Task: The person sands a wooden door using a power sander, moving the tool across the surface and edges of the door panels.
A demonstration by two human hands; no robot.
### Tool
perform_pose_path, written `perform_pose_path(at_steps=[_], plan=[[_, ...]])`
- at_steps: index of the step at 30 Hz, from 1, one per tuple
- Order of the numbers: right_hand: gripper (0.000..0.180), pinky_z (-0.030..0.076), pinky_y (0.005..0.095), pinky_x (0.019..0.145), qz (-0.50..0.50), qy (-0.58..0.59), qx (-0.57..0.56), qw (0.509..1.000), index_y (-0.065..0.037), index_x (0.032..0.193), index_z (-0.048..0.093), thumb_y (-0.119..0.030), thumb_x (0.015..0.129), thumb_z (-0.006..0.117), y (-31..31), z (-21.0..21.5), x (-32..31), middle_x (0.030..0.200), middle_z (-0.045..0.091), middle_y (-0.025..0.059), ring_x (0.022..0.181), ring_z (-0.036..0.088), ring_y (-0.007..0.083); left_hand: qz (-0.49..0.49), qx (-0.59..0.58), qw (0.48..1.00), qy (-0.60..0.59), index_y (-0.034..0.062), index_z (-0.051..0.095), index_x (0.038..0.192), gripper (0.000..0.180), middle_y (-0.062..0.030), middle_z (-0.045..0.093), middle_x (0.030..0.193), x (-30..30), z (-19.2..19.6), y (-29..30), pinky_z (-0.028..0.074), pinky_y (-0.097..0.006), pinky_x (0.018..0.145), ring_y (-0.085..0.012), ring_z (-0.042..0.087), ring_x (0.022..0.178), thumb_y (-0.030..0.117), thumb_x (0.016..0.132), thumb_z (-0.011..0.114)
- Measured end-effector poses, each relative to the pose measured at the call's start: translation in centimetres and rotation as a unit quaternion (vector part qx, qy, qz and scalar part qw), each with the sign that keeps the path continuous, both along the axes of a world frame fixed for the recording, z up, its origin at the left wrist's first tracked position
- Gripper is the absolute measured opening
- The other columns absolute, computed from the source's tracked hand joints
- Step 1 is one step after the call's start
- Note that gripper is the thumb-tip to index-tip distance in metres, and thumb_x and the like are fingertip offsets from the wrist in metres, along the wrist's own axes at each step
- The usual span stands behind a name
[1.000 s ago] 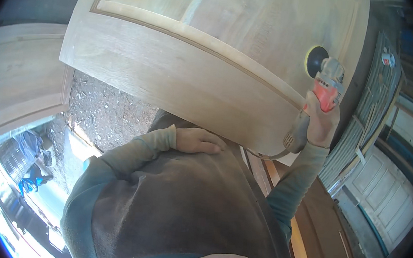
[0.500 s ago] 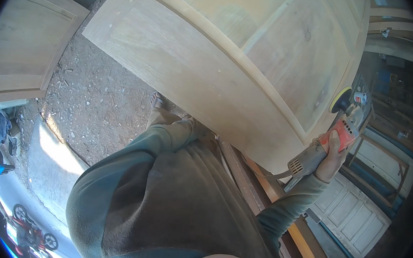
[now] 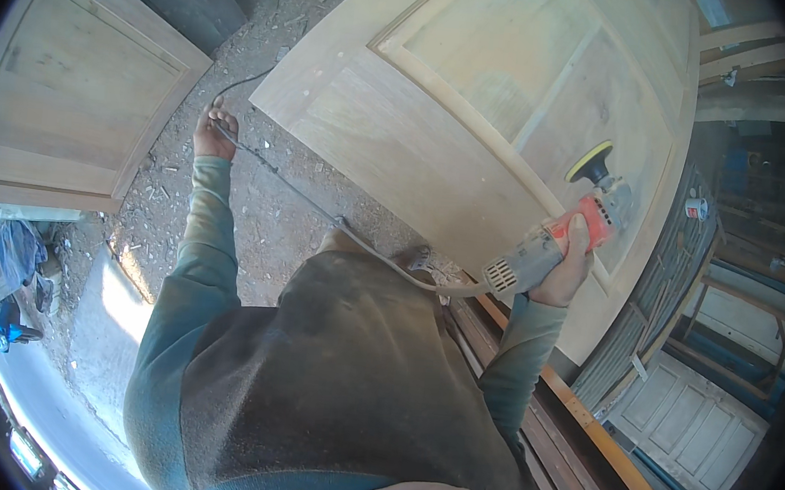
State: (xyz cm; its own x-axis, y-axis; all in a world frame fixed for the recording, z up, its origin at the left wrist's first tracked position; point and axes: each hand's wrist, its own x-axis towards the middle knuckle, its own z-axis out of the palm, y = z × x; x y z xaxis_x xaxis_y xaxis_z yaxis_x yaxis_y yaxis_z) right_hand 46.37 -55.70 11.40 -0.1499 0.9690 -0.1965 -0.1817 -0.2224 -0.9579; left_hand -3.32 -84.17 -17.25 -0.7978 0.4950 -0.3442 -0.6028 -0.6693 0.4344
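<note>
In my right hand (image 3: 572,262) is a red and grey power sander (image 3: 589,221), fingers wrapped round its body. Its round, yellow-edged pad (image 3: 591,160) is tilted over a pale panelled wooden door (image 3: 401,151); whether it touches the wood I cannot tell. My left hand (image 3: 216,130) is out to the left, closed on the sander's grey power cord (image 3: 298,194). From there the cord sags across in front of my body to the back of the sander, and its other end runs off past the door's corner.
A second wooden door (image 3: 77,87) stands at the left. Wood chips litter the dirt floor (image 3: 253,222). Long boards (image 3: 623,456) lie at the lower right, near a white panelled door (image 3: 687,420) and a small white tub (image 3: 696,208). Blue plastic (image 3: 2,326) lies at the lower left.
My left hand has come out from near my body to the far left, with the cord in it. The right hand has brought the sander left and nearer. My view has shifted.
</note>
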Motion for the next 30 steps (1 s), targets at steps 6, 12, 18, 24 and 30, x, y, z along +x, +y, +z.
perform_pose_path(at_steps=[6, 12, 18, 24, 30], plan=[[0.026, 0.053, 0.0325, 0.055, 0.032, 0.033, -0.007, 0.999, -0.003, 0.110, 0.058, -0.019, 0.093, 0.068, 1.6, -1.1, -2.6, 0.082, 0.063, 0.0083, 0.064, 0.064, 0.0187, -0.077, -0.133, 0.957, 0.245, -0.0069, 0.060, 0.126, 0.039, 0.0024, 0.067, 0.087, -5.8, 20.3, 14.8, 0.052, -0.025, 0.074, -0.0099, 0.062, 0.079, 0.024, 0.104, 0.057], [0.032, 0.052, 0.0303, 0.058, -0.016, -0.147, 0.199, 0.969, -0.002, 0.111, 0.063, -0.017, 0.086, 0.077, 7.2, -1.9, 3.2, 0.086, 0.066, 0.0040, 0.066, 0.063, 0.0145, -0.400, -0.379, 0.590, 0.590, -0.0002, 0.065, 0.127, 0.037, -0.0063, 0.072, 0.096, 6.0, 23.6, 20.1, 0.051, -0.029, 0.079, -0.0130, 0.065, 0.088, 0.025, 0.099, 0.063], [0.033, 0.053, 0.0316, 0.062, -0.058, -0.292, 0.067, 0.952, -0.004, 0.109, 0.068, -0.020, 0.082, 0.080, 15.9, -3.6, 18.6, 0.085, 0.067, 0.0024, 0.069, 0.064, 0.0127, -0.238, -0.335, 0.692, 0.594, 0.0015, 0.071, 0.106, 0.025, -0.0070, 0.071, 0.079, 18.6, 20.7, 22.2, 0.052, -0.028, 0.066, -0.0123, 0.066, 0.073, 0.025, 0.096, 0.071], [0.046, 0.055, 0.0330, 0.070, -0.011, -0.362, 0.098, 0.927, -0.004, 0.115, 0.066, -0.026, 0.078, 0.081, 22.9, -7.1, 24.4, 0.096, 0.070, 0.0063, 0.079, 0.068, 0.0167, -0.456, -0.190, 0.646, 0.582, -0.0013, 0.065, 0.120, 0.032, -0.0124, 0.073, 0.097, 39.1, 24.3, 31.1, 0.055, -0.031, 0.079, -0.0183, 0.070, 0.090, 0.018, 0.095, 0.070], [0.067, 0.052, 0.0425, 0.091, 0.081, -0.540, 0.151, 0.824, 0.002, 0.125, 0.059, -0.043, 0.077, 0.075, 26.4, -8.0, 19.7, 0.115, 0.069, 0.0216, 0.106, 0.067, 0.0379, -0.483, -0.156, 0.593, 0.626, -0.0041, 0.052, 0.137, 0.065, -0.0246, 0.066, 0.119, 50.3, 21.8, 41.3, 0.052, -0.041, 0.095, -0.0329, 0.067, 0.108, 0.046, 0.097, 0.061]])
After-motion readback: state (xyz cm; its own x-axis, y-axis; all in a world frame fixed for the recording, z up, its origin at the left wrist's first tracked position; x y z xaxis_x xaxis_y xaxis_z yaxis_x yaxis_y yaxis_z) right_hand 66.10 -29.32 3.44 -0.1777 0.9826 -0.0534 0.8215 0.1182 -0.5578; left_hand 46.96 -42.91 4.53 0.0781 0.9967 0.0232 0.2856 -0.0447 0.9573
